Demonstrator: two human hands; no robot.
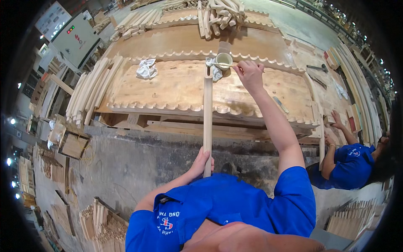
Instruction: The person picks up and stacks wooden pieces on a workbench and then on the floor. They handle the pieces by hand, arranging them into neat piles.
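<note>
My left hand [200, 164] is wrapped round the near end of a long pale wooden bar [208, 122]. The bar points away from my body, its far part lying across the scalloped strip of the bench. An oblong slot shows in its far end. My right hand [250, 75] pinches a thin stick [224, 64], whose tip reaches left to that slotted end. Just behind the stick stands a small pale cup [229, 58]. A crumpled white cloth [217, 74] lies beside the bar's far end, below the cup.
The wooden bench [168, 86] has scalloped strips along its edges. Another white cloth [146, 69] and stacked wooden bars [90, 90] are at left. More wooden pieces [220, 17] are heaped at the back. A flat tool [280, 104] lies right; a co-worker [350, 164] works at far right.
</note>
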